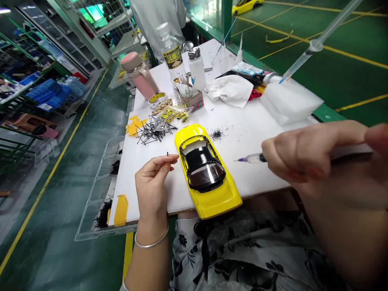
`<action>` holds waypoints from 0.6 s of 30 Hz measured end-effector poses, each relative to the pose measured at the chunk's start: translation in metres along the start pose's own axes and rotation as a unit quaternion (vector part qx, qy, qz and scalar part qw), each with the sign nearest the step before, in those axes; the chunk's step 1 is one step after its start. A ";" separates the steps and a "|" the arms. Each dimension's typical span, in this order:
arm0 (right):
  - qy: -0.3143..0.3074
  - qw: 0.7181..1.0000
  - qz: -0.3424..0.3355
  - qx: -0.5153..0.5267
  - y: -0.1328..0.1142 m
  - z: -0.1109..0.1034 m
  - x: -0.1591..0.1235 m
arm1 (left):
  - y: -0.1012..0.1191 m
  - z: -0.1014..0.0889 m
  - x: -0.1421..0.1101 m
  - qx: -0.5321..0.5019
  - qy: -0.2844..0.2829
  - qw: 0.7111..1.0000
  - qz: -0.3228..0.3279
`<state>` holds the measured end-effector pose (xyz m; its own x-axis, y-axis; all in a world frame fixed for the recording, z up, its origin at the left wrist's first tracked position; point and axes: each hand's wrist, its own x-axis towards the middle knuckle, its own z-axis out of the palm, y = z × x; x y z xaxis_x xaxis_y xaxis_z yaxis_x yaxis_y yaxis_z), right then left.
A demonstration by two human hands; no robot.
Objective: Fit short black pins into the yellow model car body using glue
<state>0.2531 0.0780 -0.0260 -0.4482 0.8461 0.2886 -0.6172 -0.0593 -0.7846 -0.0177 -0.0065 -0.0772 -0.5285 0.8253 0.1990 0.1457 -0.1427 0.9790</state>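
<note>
A yellow model car body (212,200) with a black roof and dark rear window lies at the table's front edge. Just left of it, my left hand (153,178) pinches a small thin black pin (167,154) between thumb and fingers. My right hand (300,153), partly blurred, is closed around a syringe (253,158) with a fine needle tip. That tip points left toward the car, apart from it. Loose thin black sticks (150,131) lie in a pile beyond my left hand. Tiny black bits (216,134) are scattered right of the car's far end.
At the back stand a pink flask (139,76), a clear bottle (172,56) and a white jar (197,70). White cloth (230,89) and foam (291,101) lie at right. Another syringe (317,44) slants above the foam. A clear tray (97,194) flanks the left edge. A person (157,24) is beyond.
</note>
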 end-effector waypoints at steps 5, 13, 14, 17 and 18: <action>0.081 0.994 -0.060 0.044 0.023 -0.017 0.010 | 0.001 0.001 0.000 0.003 -0.010 1.000 -0.012; 0.065 0.988 -0.040 0.133 0.044 -0.028 0.012 | 0.003 0.002 0.001 0.006 -0.023 1.000 -0.021; 0.060 0.989 -0.040 0.132 0.045 -0.026 0.011 | 0.002 0.002 0.001 0.006 -0.022 1.000 -0.020; 0.044 0.990 -0.034 0.128 0.047 -0.022 0.012 | 0.002 0.003 0.001 0.005 -0.015 1.000 -0.013; 0.041 0.991 -0.032 0.126 0.048 -0.021 0.013 | 0.002 0.003 0.001 0.006 -0.012 1.000 -0.011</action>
<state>0.2319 0.0971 -0.0713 -0.3561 0.8917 0.2795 -0.7892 -0.1268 -0.6010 -0.0157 -0.0045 -0.0752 -0.5120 0.8406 0.1765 0.1443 -0.1184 0.9824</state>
